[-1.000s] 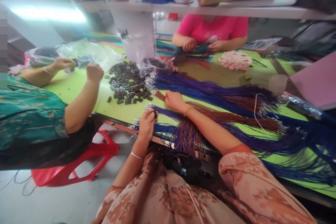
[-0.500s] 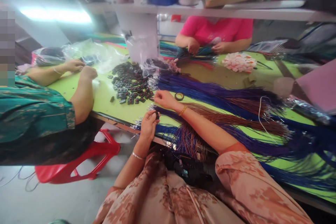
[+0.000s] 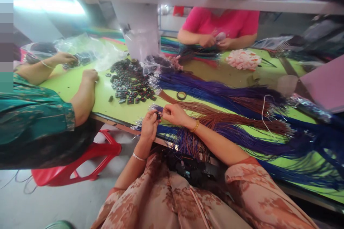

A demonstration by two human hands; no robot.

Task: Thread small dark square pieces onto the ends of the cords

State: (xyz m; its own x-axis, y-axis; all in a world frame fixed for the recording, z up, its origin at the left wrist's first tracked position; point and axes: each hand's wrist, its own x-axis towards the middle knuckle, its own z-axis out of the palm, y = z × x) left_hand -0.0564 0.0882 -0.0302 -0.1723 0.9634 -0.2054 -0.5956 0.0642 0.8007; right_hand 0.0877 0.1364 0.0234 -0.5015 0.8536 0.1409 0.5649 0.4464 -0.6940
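At the table's near edge my left hand [image 3: 149, 125] pinches a small black connector [image 3: 157, 115]. Close against its right side, my right hand [image 3: 173, 114] has its fingers pressed together on the end of a thin wire, most of which is hidden. Brown wires [image 3: 199, 109] run to the right from behind my right hand, and blue and purple wires [image 3: 188, 141] hang over the edge below it. Beyond my hands lies a pile of black connectors [image 3: 131, 86]. A roll of black tape [image 3: 181, 95] rests behind my right hand.
At the left a person in a green top [image 3: 37, 111] rests both arms on the green table [image 3: 103, 103]. Across it, a person in pink [image 3: 223, 25] handles something small. A shelf [image 3: 242, 4] spans the top. A red stool [image 3: 107, 150] stands lower left.
My right hand has come back from the wire ends beyond and now meets my left hand at the connector. Across the table, the person's hands have moved closer together.
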